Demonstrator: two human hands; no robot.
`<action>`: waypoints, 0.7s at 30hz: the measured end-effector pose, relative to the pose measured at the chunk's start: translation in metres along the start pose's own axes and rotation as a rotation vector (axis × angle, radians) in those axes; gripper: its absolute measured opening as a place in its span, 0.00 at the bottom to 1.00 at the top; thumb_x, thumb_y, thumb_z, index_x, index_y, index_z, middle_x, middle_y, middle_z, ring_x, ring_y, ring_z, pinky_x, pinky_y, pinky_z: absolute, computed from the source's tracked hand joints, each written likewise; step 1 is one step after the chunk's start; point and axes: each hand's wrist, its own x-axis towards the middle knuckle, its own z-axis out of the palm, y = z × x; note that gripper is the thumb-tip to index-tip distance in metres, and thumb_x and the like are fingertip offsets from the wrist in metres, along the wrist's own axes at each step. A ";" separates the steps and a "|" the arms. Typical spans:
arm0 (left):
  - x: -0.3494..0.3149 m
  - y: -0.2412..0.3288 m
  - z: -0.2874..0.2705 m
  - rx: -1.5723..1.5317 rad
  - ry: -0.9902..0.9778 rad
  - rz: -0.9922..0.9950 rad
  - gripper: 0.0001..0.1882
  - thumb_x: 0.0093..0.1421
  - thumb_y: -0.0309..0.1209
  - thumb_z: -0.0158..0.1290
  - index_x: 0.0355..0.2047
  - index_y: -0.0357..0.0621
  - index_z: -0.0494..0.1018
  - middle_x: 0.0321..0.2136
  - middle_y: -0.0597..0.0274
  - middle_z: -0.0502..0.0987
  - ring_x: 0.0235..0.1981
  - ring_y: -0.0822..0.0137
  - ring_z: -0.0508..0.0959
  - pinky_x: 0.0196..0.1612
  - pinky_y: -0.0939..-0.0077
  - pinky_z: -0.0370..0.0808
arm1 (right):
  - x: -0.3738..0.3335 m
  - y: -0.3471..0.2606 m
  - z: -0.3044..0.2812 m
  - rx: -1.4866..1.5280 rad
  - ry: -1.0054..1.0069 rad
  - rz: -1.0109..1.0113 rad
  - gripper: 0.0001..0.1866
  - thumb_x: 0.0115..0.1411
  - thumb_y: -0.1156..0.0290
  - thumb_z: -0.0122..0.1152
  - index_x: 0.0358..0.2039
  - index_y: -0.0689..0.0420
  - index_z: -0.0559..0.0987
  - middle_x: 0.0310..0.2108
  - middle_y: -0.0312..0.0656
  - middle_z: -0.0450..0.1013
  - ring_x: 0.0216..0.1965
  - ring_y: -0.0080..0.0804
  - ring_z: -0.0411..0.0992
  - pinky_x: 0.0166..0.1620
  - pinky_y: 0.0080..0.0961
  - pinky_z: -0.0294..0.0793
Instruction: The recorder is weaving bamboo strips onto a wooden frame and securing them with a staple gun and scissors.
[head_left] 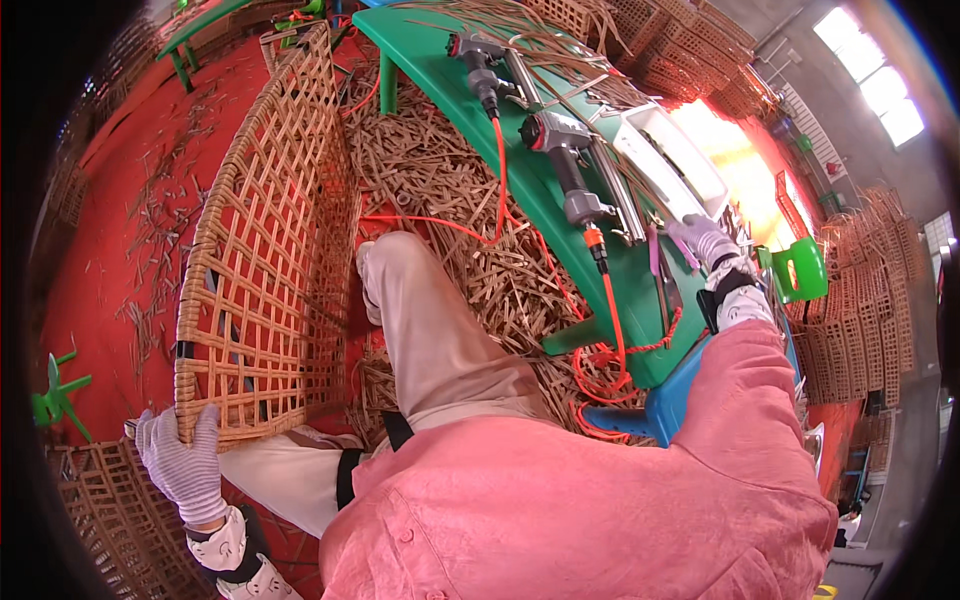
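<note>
My left hand [183, 452], in a striped glove, is closed on the near lower corner of a large woven rattan basket [250, 270]. The basket stands on its side at my left, its lattice wall facing me. At the right, my gloved right hand [704, 240] is over the green table [640, 340], fingers stretched toward a cutting tool with purple handles [655, 252]. Its fingertips are close to the handles; whether they touch is unclear. On the table lie two pneumatic staple guns [565, 165] [480, 65] with orange air hoses [612, 310].
A white open box [672, 160] and long rattan strips [560, 50] lie on the table. Cut strips [480, 270] cover the floor under it. A blue stool [665, 400] and a green stool [800, 270] stand at the right. Stacked baskets [860, 310] line the right wall.
</note>
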 end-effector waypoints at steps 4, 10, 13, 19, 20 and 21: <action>0.000 -0.011 0.003 -0.014 -0.016 0.070 0.18 0.46 0.40 0.63 0.31 0.39 0.74 0.29 0.53 0.75 0.42 0.48 0.72 0.55 0.53 0.61 | -0.024 0.003 0.018 0.047 -0.166 0.052 0.54 0.40 0.38 0.63 0.58 0.66 0.59 0.46 0.53 0.70 0.44 0.44 0.71 0.47 0.32 0.69; -0.014 -0.007 -0.014 -0.132 0.110 0.233 0.17 0.41 0.40 0.64 0.22 0.42 0.70 0.22 0.54 0.71 0.31 0.48 0.72 0.45 0.55 0.68 | -0.014 -0.023 0.019 0.194 -0.322 -0.671 0.17 0.53 0.57 0.53 0.21 0.55 0.81 0.15 0.38 0.73 0.22 0.30 0.73 0.32 0.26 0.70; -0.008 0.022 -0.016 -0.234 0.034 0.138 0.21 0.39 0.48 0.64 0.23 0.44 0.74 0.23 0.56 0.74 0.33 0.52 0.74 0.40 0.58 0.68 | 0.005 0.009 0.033 -0.023 -0.306 -0.745 0.09 0.49 0.72 0.51 0.15 0.52 0.75 0.14 0.37 0.72 0.19 0.32 0.72 0.25 0.26 0.69; -0.032 0.015 -0.009 -0.292 0.244 0.137 0.36 0.32 0.57 0.64 0.36 0.45 0.73 0.33 0.60 0.75 0.43 0.53 0.73 0.58 0.54 0.60 | 0.047 -0.057 0.013 -0.112 0.019 -0.010 0.26 0.37 0.67 0.59 0.41 0.63 0.72 0.31 0.51 0.72 0.33 0.42 0.73 0.40 0.31 0.72; -0.042 0.011 -0.006 -0.280 0.248 0.103 0.36 0.32 0.57 0.64 0.36 0.45 0.73 0.33 0.60 0.75 0.43 0.53 0.73 0.58 0.54 0.60 | 0.014 -0.090 0.001 0.043 0.127 -0.129 0.37 0.33 0.68 0.61 0.49 0.66 0.68 0.44 0.53 0.70 0.45 0.44 0.71 0.47 0.33 0.71; -0.046 0.010 -0.004 -0.291 0.276 0.089 0.39 0.31 0.59 0.63 0.39 0.45 0.71 0.37 0.59 0.74 0.47 0.53 0.71 0.59 0.52 0.58 | 0.002 -0.112 -0.009 0.173 0.148 -0.292 0.44 0.33 0.70 0.64 0.55 0.66 0.60 0.54 0.54 0.60 0.53 0.44 0.65 0.53 0.33 0.65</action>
